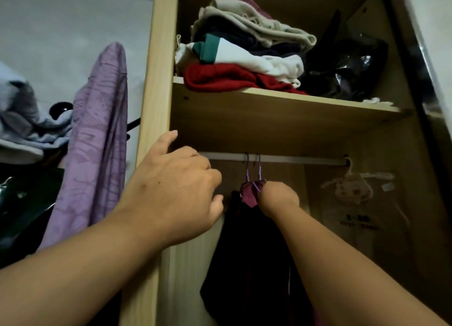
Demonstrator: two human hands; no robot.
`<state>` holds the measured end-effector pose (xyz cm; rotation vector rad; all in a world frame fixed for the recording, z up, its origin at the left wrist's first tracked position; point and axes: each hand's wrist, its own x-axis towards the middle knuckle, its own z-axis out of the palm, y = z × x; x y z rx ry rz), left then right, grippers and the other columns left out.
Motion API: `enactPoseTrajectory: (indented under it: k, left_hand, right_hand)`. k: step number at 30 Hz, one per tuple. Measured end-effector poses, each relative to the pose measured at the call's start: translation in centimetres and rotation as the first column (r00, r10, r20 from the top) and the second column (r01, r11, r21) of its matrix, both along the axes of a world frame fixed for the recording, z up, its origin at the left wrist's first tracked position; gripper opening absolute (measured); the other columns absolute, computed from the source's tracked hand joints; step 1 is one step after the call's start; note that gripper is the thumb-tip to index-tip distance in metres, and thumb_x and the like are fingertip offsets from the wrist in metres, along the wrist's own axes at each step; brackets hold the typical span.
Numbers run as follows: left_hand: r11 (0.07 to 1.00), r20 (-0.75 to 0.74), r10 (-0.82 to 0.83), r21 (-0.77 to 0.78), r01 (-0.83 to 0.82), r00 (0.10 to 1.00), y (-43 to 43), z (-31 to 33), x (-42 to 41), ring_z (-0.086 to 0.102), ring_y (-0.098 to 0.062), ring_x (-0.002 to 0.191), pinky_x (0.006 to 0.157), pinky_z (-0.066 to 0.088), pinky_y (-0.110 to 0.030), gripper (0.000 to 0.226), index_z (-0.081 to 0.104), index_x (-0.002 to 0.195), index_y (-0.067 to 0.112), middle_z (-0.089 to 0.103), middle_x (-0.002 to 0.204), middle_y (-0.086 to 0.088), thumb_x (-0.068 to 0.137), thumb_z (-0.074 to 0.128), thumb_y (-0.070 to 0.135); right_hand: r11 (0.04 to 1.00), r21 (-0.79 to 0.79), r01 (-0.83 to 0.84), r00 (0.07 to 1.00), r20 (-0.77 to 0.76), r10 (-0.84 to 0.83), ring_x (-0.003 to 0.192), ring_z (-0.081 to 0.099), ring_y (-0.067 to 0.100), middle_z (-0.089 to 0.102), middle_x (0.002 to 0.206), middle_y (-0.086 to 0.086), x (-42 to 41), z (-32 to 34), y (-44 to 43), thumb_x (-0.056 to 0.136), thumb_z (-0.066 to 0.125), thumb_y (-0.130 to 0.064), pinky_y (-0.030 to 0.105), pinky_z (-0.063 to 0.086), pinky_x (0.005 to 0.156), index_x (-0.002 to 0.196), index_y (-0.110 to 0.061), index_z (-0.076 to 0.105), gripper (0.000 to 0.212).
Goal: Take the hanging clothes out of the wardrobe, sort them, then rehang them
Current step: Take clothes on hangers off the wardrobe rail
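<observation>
I've got the right hand (277,199) reaching far into the wardrobe, grip clamped at the necks of two purple hangers (247,175). Their hooks sit on the rail (293,159) straight above, and the dark garments (244,264) hang straight down below. I'd lift up, then out. The left hand (176,186) is nearer, just left, fingers loosely curled and empty.

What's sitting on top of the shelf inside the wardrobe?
A pile of folded clothes sits on the shelf: a red knit at the bottom, beige on top. A shiny black bag lies beside it. Anything behind them is hidden.
</observation>
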<state>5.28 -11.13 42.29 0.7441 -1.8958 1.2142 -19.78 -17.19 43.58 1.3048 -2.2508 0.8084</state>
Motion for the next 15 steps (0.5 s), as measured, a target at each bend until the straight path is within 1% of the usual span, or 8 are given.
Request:
enactPoseTrajectory:
  k: [3, 5, 7, 9, 11, 13, 15]
  left_hand:
    - [1.0, -0.004, 0.004, -0.014, -0.004, 1.0, -0.3, 0.0, -0.2, 0.064, -0.011, 0.086, 0.104, 0.017, -0.044, 0.046, 0.071, 0.077, 0.031, 0.067, 0.076, 0.013, 0.076, 0.031, 0.055]
    - [1.0, -0.005, 0.008, -0.025, -0.008, 1.0, -0.3, 0.1, -0.3, 0.065, -0.011, 0.083, 0.104, 0.018, -0.044, 0.046, 0.07, 0.074, 0.03, 0.067, 0.074, 0.013, 0.076, 0.032, 0.054]
    - [1.0, -0.008, 0.017, -0.025, -0.017, 1.0, -0.4, 0.1, -0.3, 0.064, -0.011, 0.083, 0.104, 0.018, -0.044, 0.045, 0.07, 0.073, 0.03, 0.067, 0.073, 0.012, 0.076, 0.032, 0.054]
    - [0.999, -0.013, 0.037, -0.008, -0.037, 0.999, -0.3, 0.0, -0.2, 0.064, -0.011, 0.084, 0.104, 0.017, -0.043, 0.046, 0.07, 0.074, 0.03, 0.067, 0.074, 0.012, 0.076, 0.032, 0.054]
    - [0.997, -0.015, 0.069, 0.021, -0.069, 0.997, 0.2, 0.1, -0.1, 0.062, -0.01, 0.09, 0.106, 0.014, -0.042, 0.048, 0.07, 0.08, 0.032, 0.067, 0.08, 0.013, 0.078, 0.028, 0.055]
    - [0.993, 0.009, 0.094, 0.068, -0.095, 0.996, 0.9, 0.1, 0.0, 0.058, -0.008, 0.099, 0.108, 0.009, -0.042, 0.047, 0.068, 0.09, 0.033, 0.067, 0.09, 0.015, 0.083, 0.027, 0.056]
    - [0.992, 0.031, 0.092, 0.088, -0.095, 0.995, 1.2, 0.0, 0.0, 0.056, -0.008, 0.103, 0.111, 0.008, -0.043, 0.044, 0.066, 0.097, 0.034, 0.065, 0.095, 0.015, 0.086, 0.028, 0.055]
  right_hand:
    - [1.0, -0.013, 0.025, 0.999, -0.022, -0.025, 0.093, 0.064, 0.026, 0.065, 0.099, 0.009, -0.6, 0.3, 0.1, 0.094, 0.046, -0.011, 0.039, 0.054, 0.084, 0.104, -0.007, 0.064, 0.021]
    - [0.997, -0.065, 0.039, 0.999, -0.033, -0.041, 0.091, 0.064, 0.027, 0.066, 0.098, 0.01, -0.8, 0.6, 0.5, 0.093, 0.046, -0.008, 0.039, 0.055, 0.082, 0.099, -0.007, 0.065, 0.02]
    - [0.991, -0.13, 0.04, 0.998, -0.049, -0.047, 0.09, 0.064, 0.028, 0.066, 0.097, 0.011, -0.7, 0.9, 1.1, 0.092, 0.046, -0.007, 0.038, 0.055, 0.078, 0.095, -0.007, 0.065, 0.019]
    - [0.985, -0.171, 0.025, 0.997, -0.069, -0.037, 0.088, 0.064, 0.029, 0.067, 0.096, 0.012, -0.8, 1.1, 1.7, 0.091, 0.048, -0.011, 0.038, 0.052, 0.072, 0.092, -0.007, 0.065, 0.017]
    - [0.98, -0.198, 0.019, 0.996, -0.081, -0.035, 0.09, 0.063, 0.031, 0.066, 0.098, 0.013, -1.0, 0.9, 2.6, 0.092, 0.051, -0.018, 0.035, 0.047, 0.068, 0.093, -0.008, 0.064, 0.017]
    - [0.976, -0.218, 0.018, 0.993, -0.11, -0.043, 0.094, 0.062, 0.033, 0.066, 0.101, 0.014, -1.5, 0.1, 4.0, 0.091, 0.051, -0.022, 0.032, 0.043, 0.067, 0.095, -0.007, 0.064, 0.02]
    - [0.975, -0.222, 0.02, 0.99, -0.131, -0.05, 0.096, 0.061, 0.033, 0.065, 0.102, 0.016, -2.2, -1.2, 6.1, 0.09, 0.052, -0.025, 0.03, 0.041, 0.068, 0.096, -0.007, 0.064, 0.023]
